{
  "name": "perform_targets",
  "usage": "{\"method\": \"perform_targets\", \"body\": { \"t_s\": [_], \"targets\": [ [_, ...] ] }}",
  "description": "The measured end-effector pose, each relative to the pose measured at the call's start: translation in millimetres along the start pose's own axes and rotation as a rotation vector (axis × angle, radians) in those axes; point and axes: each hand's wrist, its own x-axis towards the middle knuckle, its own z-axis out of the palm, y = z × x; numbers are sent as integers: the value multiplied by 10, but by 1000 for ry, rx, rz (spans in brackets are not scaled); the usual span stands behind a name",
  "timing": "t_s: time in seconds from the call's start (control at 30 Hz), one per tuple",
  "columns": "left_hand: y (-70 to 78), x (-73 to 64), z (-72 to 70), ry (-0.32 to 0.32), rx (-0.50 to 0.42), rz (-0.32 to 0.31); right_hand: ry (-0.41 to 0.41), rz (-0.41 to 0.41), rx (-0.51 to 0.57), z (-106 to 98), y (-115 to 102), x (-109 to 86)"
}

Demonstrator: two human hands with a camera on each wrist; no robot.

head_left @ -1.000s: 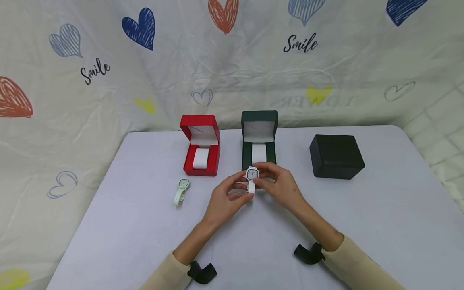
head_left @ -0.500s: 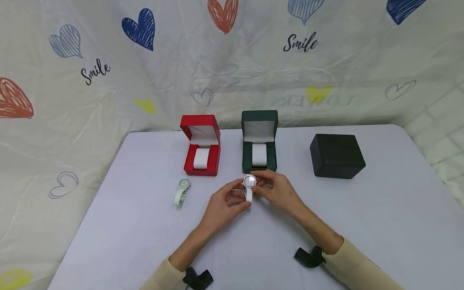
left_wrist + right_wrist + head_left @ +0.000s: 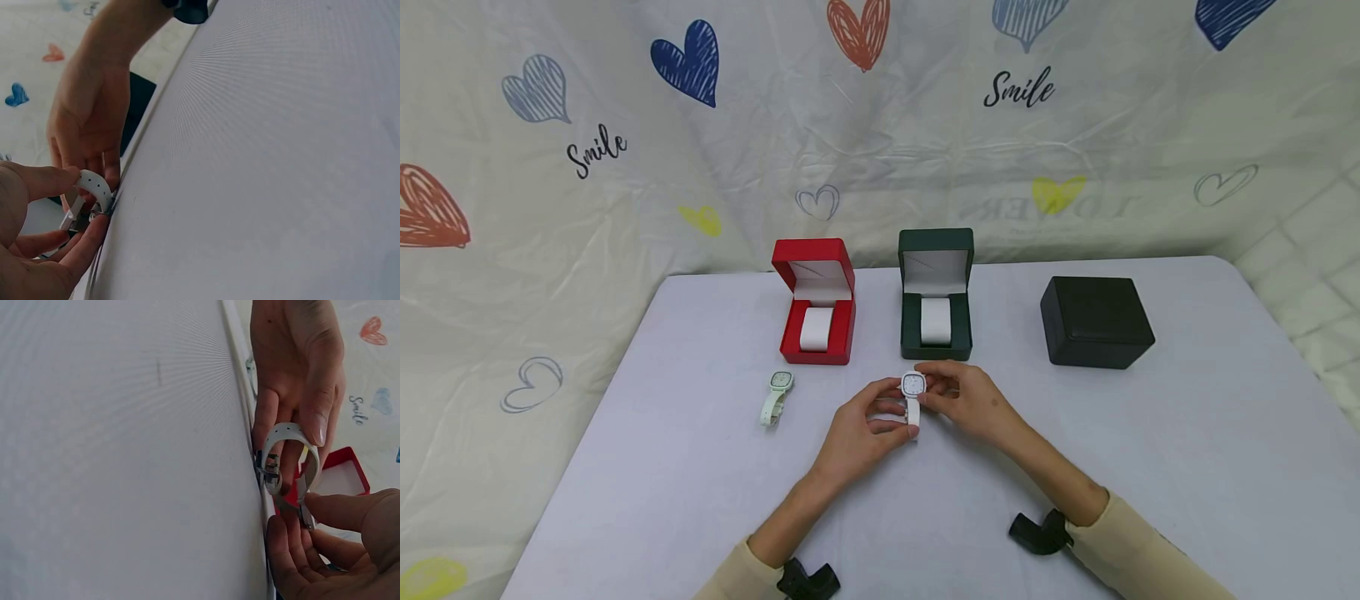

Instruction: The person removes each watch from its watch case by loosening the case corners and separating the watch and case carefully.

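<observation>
A white wristwatch (image 3: 913, 385) with a square-round face is held between both hands, its strap curved into a loop. My left hand (image 3: 856, 432) pinches the strap from the left, thumb on the lower part. From the right, my right hand (image 3: 973, 402) pinches the watch by its case, thumb and fingers at the edge. The right wrist view shows the strap's holes (image 3: 289, 430) and a metal clasp (image 3: 271, 475). Left of the hands, a second watch (image 3: 775, 398) with a pale greenish-white strap lies on the table.
Behind the hands stand an opened red watch box (image 3: 848, 333) and an opened dark green watch box (image 3: 912, 329), each with a white cushion inside. A closed black box (image 3: 1097, 321) sits at the right on the white table (image 3: 700, 500). A heart-printed cloth (image 3: 910, 125) hangs behind.
Both hands have drawn the white watch back from the green box, toward the person and slightly left. The boxes and the second watch stay in place.
</observation>
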Motion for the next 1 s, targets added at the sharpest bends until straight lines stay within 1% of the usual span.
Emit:
{"method": "perform_targets", "body": {
  "t_s": [0.1, 0.33, 0.6, 0.8, 1.0],
  "targets": [
    [7, -4, 1, 2, 19, -7, -4, 6, -21, 9, 4, 2],
    [41, 9, 9, 15, 128, -10, -8, 40, -77, 10, 11, 6],
    [65, 29, -3, 7, 202, -17, -18, 37, -94, 9, 41, 42],
    [65, 47, -6, 4, 215, -23, -15, 28, -109, 1, 46, 49],
    [61, 51, -7, 2, 204, -36, -14, 44, -114, 9, 63, 56]
  ]
}}
